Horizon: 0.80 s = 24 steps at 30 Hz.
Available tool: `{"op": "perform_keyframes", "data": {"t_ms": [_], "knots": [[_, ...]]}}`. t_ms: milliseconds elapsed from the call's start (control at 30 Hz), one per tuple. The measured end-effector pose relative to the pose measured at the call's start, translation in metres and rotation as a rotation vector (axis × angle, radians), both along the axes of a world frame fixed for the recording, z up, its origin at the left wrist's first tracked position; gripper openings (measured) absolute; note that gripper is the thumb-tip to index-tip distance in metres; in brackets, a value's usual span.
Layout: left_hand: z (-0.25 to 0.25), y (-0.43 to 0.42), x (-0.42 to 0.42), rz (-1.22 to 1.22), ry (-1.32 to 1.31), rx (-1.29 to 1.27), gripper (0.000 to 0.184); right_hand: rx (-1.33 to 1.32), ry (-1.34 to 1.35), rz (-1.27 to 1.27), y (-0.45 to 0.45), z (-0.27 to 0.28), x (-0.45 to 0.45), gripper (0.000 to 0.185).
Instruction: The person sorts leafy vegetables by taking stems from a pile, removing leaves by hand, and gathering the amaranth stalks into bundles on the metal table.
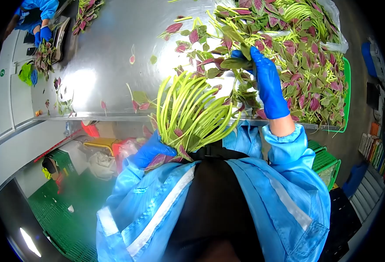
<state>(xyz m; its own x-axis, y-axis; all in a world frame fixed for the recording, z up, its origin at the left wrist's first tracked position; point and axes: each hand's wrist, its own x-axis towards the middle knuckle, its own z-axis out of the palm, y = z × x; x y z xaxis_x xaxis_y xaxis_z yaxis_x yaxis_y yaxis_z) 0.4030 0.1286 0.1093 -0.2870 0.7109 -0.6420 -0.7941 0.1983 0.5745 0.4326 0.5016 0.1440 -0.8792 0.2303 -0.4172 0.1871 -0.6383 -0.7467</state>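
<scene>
My left hand (152, 151), in a blue glove, is closed around a thick bunch of amaranth (192, 113) close to my body. The light green stems fan upward and the purple-green leaves hang low, partly hidden by the glove. Over the table, my right hand (267, 83), also gloved in blue, pinches an amaranth sprig (238, 63) with broad green leaves between thumb and fingers. Beneath and beside that hand lies a large loose pile of amaranth (315, 87) with red-purple leaves, spilling left across the metal table (109, 48).
A green crate (346, 94) edges the pile at right, with a clear plastic bag (339, 26) behind it. At far left, a co-worker's blue-gloved hands (44, 34) hold more amaranth. Another green crate (326, 163) stands below the table's right end. Green slatted flooring (65, 214) lies lower left.
</scene>
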Motion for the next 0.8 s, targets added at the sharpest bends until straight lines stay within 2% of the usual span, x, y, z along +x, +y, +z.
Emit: {"op": "perform_keyframes", "data": {"t_ms": [67,133,200,233,267,333,400,433,467,533,567,600,667,733,767,800], "knots": [[0.002,0.006,0.003,0.069,-0.079,0.008,0.096,0.372,0.04,0.074,-0.021,-0.061,0.004,0.046],[0.016,0.017,0.001,0.033,-0.089,-0.008,0.096,0.865,-0.032,0.357,-0.066,-0.045,0.011,0.049],[0.041,0.035,-0.007,-0.094,-0.026,-0.035,0.096,0.6,0.03,0.442,-0.053,-0.045,-0.005,0.044],[0.037,0.032,-0.005,-0.048,-0.066,-0.025,0.098,0.216,0.166,0.218,-0.031,-0.066,-0.008,0.039],[0.031,0.028,-0.004,-0.073,-0.053,-0.032,0.098,0.096,0.107,0.034,-0.005,-0.05,-0.013,0.037],[0.024,0.025,-0.006,-0.127,-0.021,-0.043,0.098,0.157,0.025,-0.131,0.028,-0.038,-0.013,0.044],[0.031,0.03,-0.008,-0.126,-0.041,-0.023,0.098,0.314,0.108,0.216,0.011,-0.053,-0.019,0.055],[0.036,0.033,-0.008,-0.127,-0.051,-0.017,0.097,0.254,0.045,0.37,-0.012,-0.024,-0.011,0.072],[0.031,0.031,-0.006,-0.064,-0.104,0.013,0.096,0.318,0.266,0.383,-0.035,-0.039,-0.002,0.064],[0.022,0.024,0.0,0.001,-0.161,0.054,0.09,0.508,0.185,0.541,-0.041,-0.046,-0.008,0.048],[0.023,0.023,0.001,0.003,-0.164,0.066,0.084,0.287,-0.07,0.434,-0.018,-0.048,-0.012,0.038],[0.023,0.021,0.002,0.005,-0.166,0.079,0.079,0.128,0.085,0.053,0.001,-0.07,-0.021,0.037],[0.031,0.026,-0.001,-0.148,-0.001,0.047,0.07,0.36,-0.099,-0.05,0.045,-0.05,-0.026,0.051],[0.038,0.031,-0.008,-0.364,0.26,0.056,0.071,1.232,-0.188,0.262,0.035,-0.03,-0.027,0.063],[0.041,0.036,-0.014,-0.459,0.297,0.055,0.073,1.665,-0.231,0.423,0.025,-0.016,-0.028,0.069],[0.044,0.041,-0.02,-0.554,0.336,0.058,0.074,1.939,-0.143,0.336,0.012,0.007,-0.035,0.078]]}}
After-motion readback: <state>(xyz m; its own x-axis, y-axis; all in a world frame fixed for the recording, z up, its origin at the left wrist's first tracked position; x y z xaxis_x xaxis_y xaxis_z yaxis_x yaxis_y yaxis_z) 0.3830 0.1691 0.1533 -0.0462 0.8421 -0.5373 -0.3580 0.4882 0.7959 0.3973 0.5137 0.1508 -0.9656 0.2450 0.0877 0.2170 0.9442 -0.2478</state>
